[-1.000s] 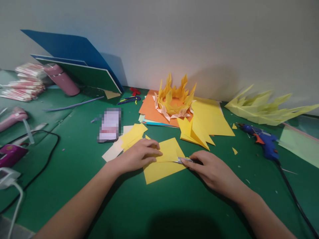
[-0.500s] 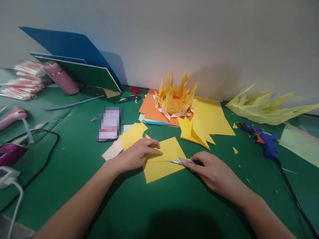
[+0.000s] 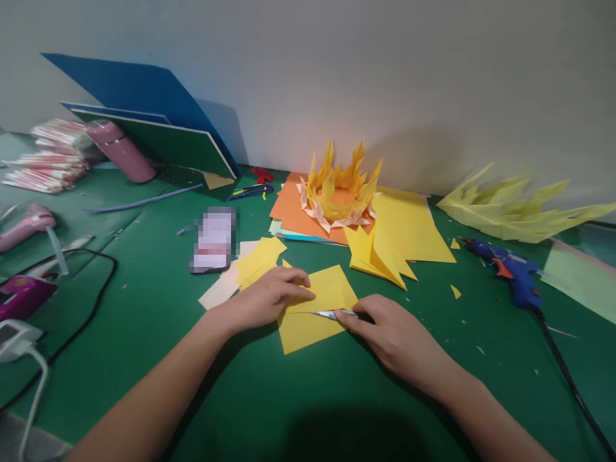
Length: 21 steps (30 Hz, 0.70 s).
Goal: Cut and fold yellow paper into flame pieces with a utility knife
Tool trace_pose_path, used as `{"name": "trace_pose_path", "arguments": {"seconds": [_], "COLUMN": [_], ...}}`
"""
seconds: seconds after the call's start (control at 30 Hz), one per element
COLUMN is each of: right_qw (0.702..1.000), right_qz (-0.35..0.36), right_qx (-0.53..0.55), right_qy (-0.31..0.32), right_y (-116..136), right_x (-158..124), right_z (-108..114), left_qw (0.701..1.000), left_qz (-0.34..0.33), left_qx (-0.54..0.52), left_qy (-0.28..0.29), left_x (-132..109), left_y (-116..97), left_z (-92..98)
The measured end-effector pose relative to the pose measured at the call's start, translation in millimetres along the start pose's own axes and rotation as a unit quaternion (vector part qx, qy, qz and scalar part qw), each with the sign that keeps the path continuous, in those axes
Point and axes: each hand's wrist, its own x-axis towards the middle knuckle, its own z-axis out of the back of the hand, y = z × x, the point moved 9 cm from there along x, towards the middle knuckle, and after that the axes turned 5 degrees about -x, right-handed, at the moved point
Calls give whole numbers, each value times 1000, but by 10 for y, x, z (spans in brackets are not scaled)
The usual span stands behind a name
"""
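A yellow paper sheet [image 3: 308, 330] lies on the green table, with a fold or slit running across its middle. My left hand [image 3: 269, 292] rests on the paper's left side, fingers stretched out and pressing it down. In my right hand [image 3: 380, 324] is a slim silver craft knife [image 3: 330, 315], held between thumb and fingers with its tip pointing left. The blade lies along the line across the sheet. My fingers hide most of the handle.
Yellow paper pieces [image 3: 260, 260] and a phone [image 3: 214, 239] lie to the left. Beyond the sheet are folded yellow paper [image 3: 373, 253] and an orange paper crown [image 3: 339, 199]. A blue glue gun [image 3: 517, 273] with a cord lies right; a pink bottle [image 3: 120, 151] leans at the far left.
My right hand and the craft knife have moved left along the line across the paper. My left hand stays in place on the sheet.
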Motion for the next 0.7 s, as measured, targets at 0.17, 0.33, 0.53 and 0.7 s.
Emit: {"name": "trace_pose_path", "arguments": {"seconds": [0.17,0.33,0.53,0.7], "right_qw": [1000,1000,1000,999], "right_qz": [4,13,23,25], "right_qx": [7,-3,-8,-5], "right_qy": [-3,1,-12,-20], "right_y": [39,83,130,136], "right_x": [34,75,112,112], "right_z": [-20,-44,-42,-50], "left_qw": [1000,1000,1000,1000], "left_qz": [-4,1,13,22], "left_qx": [-1,-2,-9,-15], "left_qy": [-1,1,1,10], "left_x": [2,7,4,4], "left_y": [8,9,39,52], "left_z": [-2,-2,-2,-12]}}
